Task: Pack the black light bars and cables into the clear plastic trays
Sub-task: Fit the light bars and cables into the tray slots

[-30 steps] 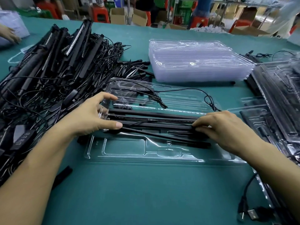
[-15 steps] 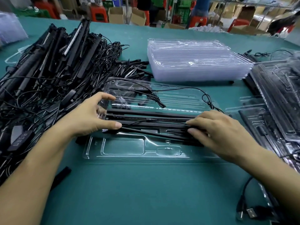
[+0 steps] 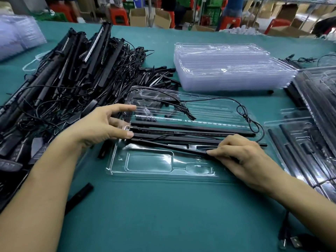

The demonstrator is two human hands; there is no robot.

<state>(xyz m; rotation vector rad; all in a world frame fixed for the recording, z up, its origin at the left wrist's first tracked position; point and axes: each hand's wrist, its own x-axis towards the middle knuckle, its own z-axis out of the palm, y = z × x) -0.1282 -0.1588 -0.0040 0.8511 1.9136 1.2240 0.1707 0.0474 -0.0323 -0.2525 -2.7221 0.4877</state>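
Observation:
An open clear plastic tray (image 3: 149, 172) lies at the table's centre. Several black light bars (image 3: 181, 127) lie lengthwise across its middle, and a thin black cable (image 3: 243, 113) with a small controller (image 3: 171, 98) is draped over its far half. My left hand (image 3: 103, 126) is at the tray's left end, thumb touching the bars' ends and fingers spread and relaxed. My right hand (image 3: 241, 155) curls over the nearest bar (image 3: 163, 145), which lies slanted across the tray.
A big heap of black light bars and tangled cables (image 3: 72, 73) fills the left side. Empty clear trays (image 3: 227, 70) are stacked behind. Filled trays (image 3: 318, 110) sit at the right. A loose black bar (image 3: 80, 197) and a USB cable (image 3: 291, 240) lie near me.
My right hand has slid a little leftward along the nearest bar. My left hand stays at the bars' left ends, its fingers slightly more spread.

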